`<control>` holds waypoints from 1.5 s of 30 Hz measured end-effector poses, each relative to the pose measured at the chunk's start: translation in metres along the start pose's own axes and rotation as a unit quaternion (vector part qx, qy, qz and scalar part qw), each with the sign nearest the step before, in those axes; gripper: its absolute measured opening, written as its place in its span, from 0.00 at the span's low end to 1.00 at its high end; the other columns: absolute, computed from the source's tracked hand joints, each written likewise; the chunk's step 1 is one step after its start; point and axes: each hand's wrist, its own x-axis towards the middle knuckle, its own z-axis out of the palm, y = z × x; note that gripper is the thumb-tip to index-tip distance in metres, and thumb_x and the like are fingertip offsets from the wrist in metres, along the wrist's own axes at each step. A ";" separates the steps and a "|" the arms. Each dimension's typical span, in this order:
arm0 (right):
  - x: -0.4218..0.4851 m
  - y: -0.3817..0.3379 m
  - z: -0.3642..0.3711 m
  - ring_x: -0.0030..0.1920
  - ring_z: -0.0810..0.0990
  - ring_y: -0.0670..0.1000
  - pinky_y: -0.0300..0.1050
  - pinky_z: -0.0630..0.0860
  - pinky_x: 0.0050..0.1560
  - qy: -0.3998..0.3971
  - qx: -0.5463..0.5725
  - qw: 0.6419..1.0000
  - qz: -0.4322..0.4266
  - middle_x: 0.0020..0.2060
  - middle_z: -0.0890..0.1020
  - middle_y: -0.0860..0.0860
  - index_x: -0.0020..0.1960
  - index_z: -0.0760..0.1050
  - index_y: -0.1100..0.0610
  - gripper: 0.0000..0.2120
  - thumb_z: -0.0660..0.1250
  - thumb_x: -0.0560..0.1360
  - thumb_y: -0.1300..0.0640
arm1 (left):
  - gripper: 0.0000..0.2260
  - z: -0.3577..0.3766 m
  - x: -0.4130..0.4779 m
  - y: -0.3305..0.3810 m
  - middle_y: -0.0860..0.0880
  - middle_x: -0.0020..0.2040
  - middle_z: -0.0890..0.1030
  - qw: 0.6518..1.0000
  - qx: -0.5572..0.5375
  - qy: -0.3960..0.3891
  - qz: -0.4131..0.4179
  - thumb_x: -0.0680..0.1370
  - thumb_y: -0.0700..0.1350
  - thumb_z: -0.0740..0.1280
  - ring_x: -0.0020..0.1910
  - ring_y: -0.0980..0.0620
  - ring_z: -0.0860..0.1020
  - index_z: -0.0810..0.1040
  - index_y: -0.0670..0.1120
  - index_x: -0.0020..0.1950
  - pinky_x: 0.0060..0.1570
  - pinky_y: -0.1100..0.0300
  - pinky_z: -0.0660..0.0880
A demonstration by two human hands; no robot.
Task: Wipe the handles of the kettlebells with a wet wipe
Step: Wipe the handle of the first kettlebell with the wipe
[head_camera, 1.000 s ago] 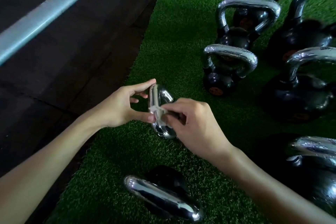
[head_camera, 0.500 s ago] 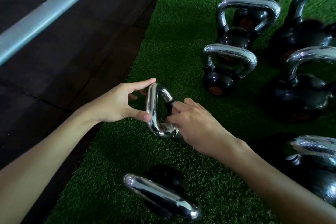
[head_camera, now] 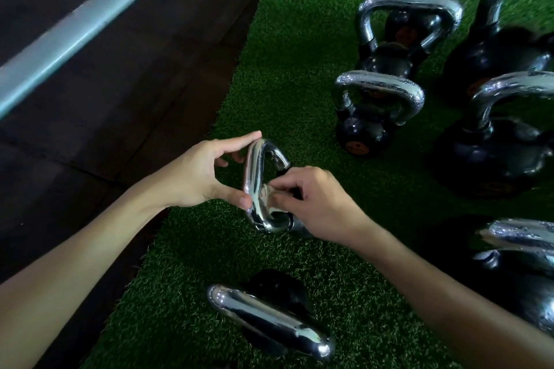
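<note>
My left hand (head_camera: 195, 177) pinched chrome kettlebell handle (head_camera: 251, 171) between thumb and forefinger, frame centre; my right hand (head_camera: 317, 204), fingers curled, gripped wet wipe (head_camera: 266, 192) against it.

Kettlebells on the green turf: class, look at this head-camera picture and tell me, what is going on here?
A person is wiping a kettlebell's chrome handle. The left hand steadies the handle between thumb and forefinger, while the right hand pinches a wet wipe against the inside of its lower bend. That kettlebell rests on the turf. Another kettlebell sits nearer the camera, and several more kettlebells stand upright to the right, untouched.
</note>
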 end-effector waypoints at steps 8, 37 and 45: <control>0.003 -0.004 0.004 0.39 0.82 0.47 0.45 0.79 0.39 0.057 0.033 0.998 0.015 0.38 0.84 0.47 0.48 0.87 0.50 0.06 0.70 0.79 0.55 | 0.54 0.002 -0.001 0.009 0.72 0.66 0.69 1.000 0.004 0.011 -0.006 0.53 0.68 0.76 0.61 0.83 0.65 0.62 0.66 0.78 0.57 0.75 0.66; -0.058 0.003 -0.051 0.44 0.86 0.43 0.52 0.83 0.53 0.242 0.108 0.951 0.158 0.44 0.88 0.45 0.55 0.79 0.46 0.08 0.74 0.76 0.54 | 0.37 0.021 0.044 0.087 0.60 0.72 0.73 0.982 0.171 -0.003 0.074 0.65 0.73 0.71 0.68 0.59 0.72 0.69 0.69 0.73 0.61 0.58 0.71; -0.092 -0.029 -0.026 0.43 0.84 0.40 0.36 0.80 0.43 0.207 0.023 0.972 0.110 0.44 0.87 0.41 0.60 0.80 0.38 0.19 0.78 0.71 0.48 | 0.24 0.001 0.073 0.083 0.55 0.51 0.82 0.962 0.247 -0.061 0.096 0.68 0.77 0.65 0.50 0.48 0.81 0.73 0.76 0.63 0.47 0.45 0.79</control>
